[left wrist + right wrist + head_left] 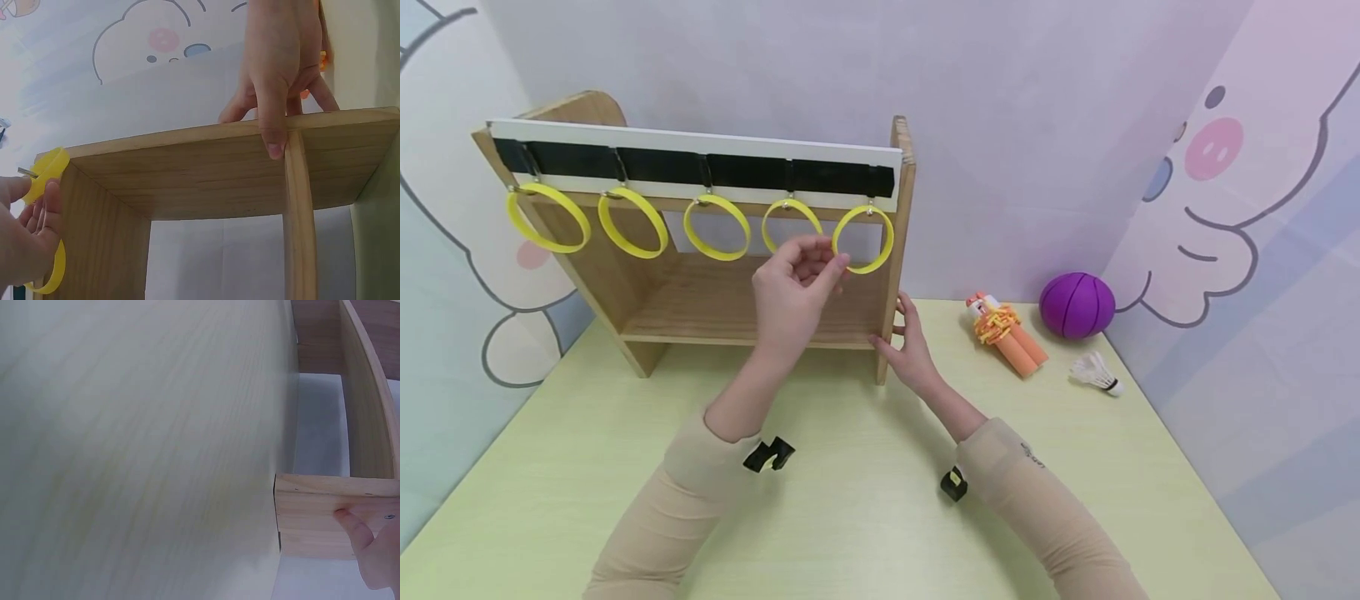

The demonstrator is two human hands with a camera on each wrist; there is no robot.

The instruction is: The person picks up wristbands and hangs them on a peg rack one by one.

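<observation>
My left hand (792, 292) pinches the lower left of the rightmost yellow ring (891, 242) between thumb and fingers. That ring hangs from a small metal hook on the white board (700, 137) with a black strip, along the top front of a wooden shelf (752, 308). Several more yellow rings (717, 254) hang in a row to its left. My right hand (916, 354) grips the shelf's right side panel low down. In the left wrist view, its thumb (274, 134) laps over the panel's edge by the shelf board, with other fingers on the outer side.
On the table (850, 517), to the right of the shelf, lie an orange and white toy bundle (1007, 333), a purple ball (1077, 306) and a white shuttlecock (1096, 372). Cartoon-printed curtains (1000, 125) stand behind and at both sides.
</observation>
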